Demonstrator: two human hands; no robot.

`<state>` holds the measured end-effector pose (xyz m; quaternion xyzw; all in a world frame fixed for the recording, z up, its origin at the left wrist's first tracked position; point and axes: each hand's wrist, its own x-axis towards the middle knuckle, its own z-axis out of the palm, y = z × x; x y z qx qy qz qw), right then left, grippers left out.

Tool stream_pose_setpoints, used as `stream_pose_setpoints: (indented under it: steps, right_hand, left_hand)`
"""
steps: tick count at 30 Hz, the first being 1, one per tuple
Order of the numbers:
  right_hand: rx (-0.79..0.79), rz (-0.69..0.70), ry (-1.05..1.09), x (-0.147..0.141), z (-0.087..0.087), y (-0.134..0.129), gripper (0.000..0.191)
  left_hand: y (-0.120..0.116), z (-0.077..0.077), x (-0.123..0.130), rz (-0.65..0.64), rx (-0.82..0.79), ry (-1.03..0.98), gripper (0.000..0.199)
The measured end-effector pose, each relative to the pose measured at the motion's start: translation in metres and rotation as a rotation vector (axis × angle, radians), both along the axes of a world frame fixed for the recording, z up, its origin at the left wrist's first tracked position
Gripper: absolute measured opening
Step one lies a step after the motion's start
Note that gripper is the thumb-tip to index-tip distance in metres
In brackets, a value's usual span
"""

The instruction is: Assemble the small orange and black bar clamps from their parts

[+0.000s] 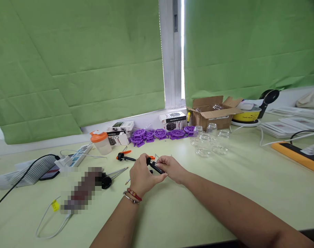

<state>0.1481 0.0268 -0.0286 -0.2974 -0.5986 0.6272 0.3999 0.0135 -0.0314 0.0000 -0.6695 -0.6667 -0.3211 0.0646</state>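
Observation:
Close together over the table, my two hands meet around a slim black bar-shaped part (155,166). My left hand (143,177) grips it, with the thumb stretched along its near end. My right hand (171,167) is closed in a pinch against the same part; a thin metal piece shows near its fingertips, but I cannot make out what it is. Just left of them lies a black tool-like piece (121,156) beside an orange-handled tool (127,152). Farther left, a round black part (106,182) touches thin metal rods (118,171).
Purple plastic rings (177,133) line the back. Glass jars (204,144) stand right of them, before an open cardboard box (211,119). An orange-lidded shaker (102,146), a power strip (82,153) and a blurred device (83,191) with cable sit left. An orange-black power strip (296,155) lies right.

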Motion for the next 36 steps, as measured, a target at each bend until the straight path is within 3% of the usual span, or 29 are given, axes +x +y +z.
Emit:
stream_pose_setpoints:
  steps: [5,14,26,36]
  right_hand:
    - [-0.13,0.107,0.015,0.004,0.0,0.003,0.03]
    - [-0.326,0.001,0.037,0.0,0.0,0.001,0.025]
    - [-0.359,-0.127,0.061,-0.007,-0.005,-0.001,0.026]
    - [-0.426,-0.083,0.148,-0.015,-0.023,0.003,0.024]
  left_hand:
    - [0.001,-0.003,0.002,-0.017,0.013,0.091,0.072]
    - [0.01,-0.013,0.002,-0.032,0.11,0.26,0.073]
    - [0.012,-0.017,0.006,-0.028,0.103,0.272,0.069]
    - [0.012,-0.017,0.009,0.011,0.107,0.291,0.064]
